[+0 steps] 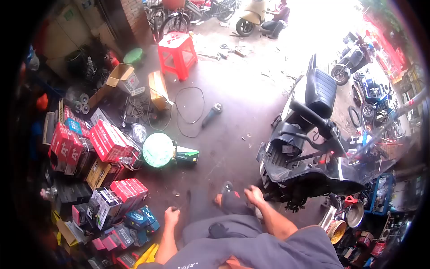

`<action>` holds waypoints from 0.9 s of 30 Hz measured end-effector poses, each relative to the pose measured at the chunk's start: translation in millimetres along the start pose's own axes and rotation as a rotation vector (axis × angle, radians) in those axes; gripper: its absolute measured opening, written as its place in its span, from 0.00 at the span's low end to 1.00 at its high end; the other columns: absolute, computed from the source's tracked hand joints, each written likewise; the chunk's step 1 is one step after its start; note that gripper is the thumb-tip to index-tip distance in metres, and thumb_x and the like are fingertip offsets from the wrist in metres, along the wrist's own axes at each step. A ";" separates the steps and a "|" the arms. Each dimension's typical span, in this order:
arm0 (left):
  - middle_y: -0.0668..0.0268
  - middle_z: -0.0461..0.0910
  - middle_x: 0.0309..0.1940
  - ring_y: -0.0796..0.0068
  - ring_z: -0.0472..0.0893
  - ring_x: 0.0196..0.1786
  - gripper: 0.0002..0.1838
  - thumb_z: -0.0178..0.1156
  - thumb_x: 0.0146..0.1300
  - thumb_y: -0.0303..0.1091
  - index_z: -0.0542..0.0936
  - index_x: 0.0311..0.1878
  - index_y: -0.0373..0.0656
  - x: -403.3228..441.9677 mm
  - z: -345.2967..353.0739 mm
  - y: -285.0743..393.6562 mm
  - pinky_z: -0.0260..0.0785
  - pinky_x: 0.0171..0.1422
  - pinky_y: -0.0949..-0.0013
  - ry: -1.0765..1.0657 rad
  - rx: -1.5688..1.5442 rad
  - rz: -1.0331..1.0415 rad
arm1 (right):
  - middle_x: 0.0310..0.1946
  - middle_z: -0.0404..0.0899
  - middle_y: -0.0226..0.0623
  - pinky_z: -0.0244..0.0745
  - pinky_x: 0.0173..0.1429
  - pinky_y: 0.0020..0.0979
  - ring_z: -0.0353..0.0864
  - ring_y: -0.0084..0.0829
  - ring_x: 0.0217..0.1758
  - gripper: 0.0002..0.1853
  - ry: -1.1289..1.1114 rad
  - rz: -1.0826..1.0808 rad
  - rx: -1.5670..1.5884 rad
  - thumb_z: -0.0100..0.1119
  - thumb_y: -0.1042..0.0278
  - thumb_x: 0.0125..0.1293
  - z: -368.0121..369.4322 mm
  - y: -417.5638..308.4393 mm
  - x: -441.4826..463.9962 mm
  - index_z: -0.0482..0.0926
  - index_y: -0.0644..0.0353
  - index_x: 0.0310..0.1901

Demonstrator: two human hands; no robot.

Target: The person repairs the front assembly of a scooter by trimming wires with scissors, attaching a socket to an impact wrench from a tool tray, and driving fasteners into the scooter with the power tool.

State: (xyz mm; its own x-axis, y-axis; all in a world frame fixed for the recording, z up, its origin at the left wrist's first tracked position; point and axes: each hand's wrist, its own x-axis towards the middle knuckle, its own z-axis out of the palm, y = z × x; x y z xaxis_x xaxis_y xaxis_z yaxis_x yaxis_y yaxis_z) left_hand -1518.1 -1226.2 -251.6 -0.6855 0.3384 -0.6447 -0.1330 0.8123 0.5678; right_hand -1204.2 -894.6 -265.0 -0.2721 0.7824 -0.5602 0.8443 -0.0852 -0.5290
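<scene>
My left hand [171, 216] is closed, held out beside my left leg near the stacked boxes. A small dark bit shows at its fingertips, too small to name. My right hand [255, 196] is curled closed in front of my right knee, and what it holds, if anything, is hidden. Close to that hand stands an electric scooter [293, 157] with a black seat and its front end towards me. Ahead on the dark floor [228, 148] lies a blue-grey handheld power tool [211, 115], apart from both hands.
Red-and-white cartons [109, 141] and other boxes crowd the left side. A round green-white stool top [157, 150] stands beside them. Beyond are a loose cable [204, 98] and a red plastic stool [177, 54]. Another person [278, 20] crouches by a cream scooter [253, 15].
</scene>
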 end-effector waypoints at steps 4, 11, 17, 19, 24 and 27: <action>0.48 0.85 0.42 0.55 0.84 0.49 0.21 0.65 0.48 0.36 0.84 0.46 0.35 57.6 -3.8 20.7 0.75 0.55 0.60 -0.038 0.102 -0.088 | 0.45 0.85 0.42 0.74 0.58 0.34 0.83 0.36 0.52 0.21 -0.050 -0.028 0.067 0.59 0.54 0.64 -32.7 -139.5 74.7 0.82 0.60 0.53; 0.48 0.85 0.40 0.54 0.84 0.47 0.20 0.63 0.47 0.36 0.84 0.44 0.35 207.0 -32.1 147.4 0.75 0.53 0.59 -0.148 0.482 0.184 | 0.46 0.85 0.43 0.73 0.59 0.35 0.83 0.36 0.53 0.22 0.029 -0.088 0.160 0.62 0.55 0.63 -50.0 -280.0 206.5 0.81 0.60 0.54; 0.51 0.84 0.33 0.66 0.84 0.33 0.18 0.62 0.52 0.31 0.82 0.45 0.31 315.6 -76.1 344.6 0.76 0.40 0.64 -0.030 0.058 0.189 | 0.46 0.85 0.45 0.75 0.58 0.37 0.84 0.39 0.52 0.23 0.111 0.214 0.453 0.62 0.53 0.63 -71.7 -246.1 303.3 0.81 0.61 0.53; 0.52 0.84 0.34 0.66 0.83 0.33 0.18 0.60 0.55 0.29 0.81 0.48 0.28 340.5 -85.2 405.3 0.76 0.39 0.66 -0.079 0.050 0.287 | 0.41 0.86 0.43 0.76 0.54 0.36 0.85 0.37 0.48 0.21 0.146 0.283 0.443 0.62 0.53 0.63 -96.9 -240.6 301.9 0.83 0.59 0.51; 0.52 0.84 0.36 0.69 0.82 0.31 0.20 0.60 0.54 0.29 0.80 0.50 0.27 369.8 -75.7 478.9 0.75 0.37 0.67 -0.066 -0.121 0.207 | 0.41 0.86 0.45 0.75 0.56 0.37 0.84 0.40 0.49 0.19 0.161 0.464 0.228 0.62 0.54 0.61 -117.6 -193.2 308.5 0.84 0.60 0.46; 0.53 0.83 0.33 0.71 0.82 0.31 0.20 0.60 0.54 0.28 0.80 0.49 0.28 388.0 -71.4 450.6 0.74 0.35 0.69 -0.032 0.051 0.232 | 0.42 0.86 0.46 0.74 0.58 0.38 0.84 0.41 0.50 0.19 0.096 0.501 0.261 0.61 0.54 0.61 -129.4 -191.5 329.5 0.84 0.60 0.46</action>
State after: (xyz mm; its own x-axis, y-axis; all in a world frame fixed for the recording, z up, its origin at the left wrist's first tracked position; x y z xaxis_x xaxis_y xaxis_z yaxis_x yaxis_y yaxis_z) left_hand -1895.2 -762.8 -209.3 -0.6700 0.5332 -0.5165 0.0621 0.7335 0.6768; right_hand -1395.9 -540.7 -265.9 0.1851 0.6590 -0.7291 0.7142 -0.5998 -0.3608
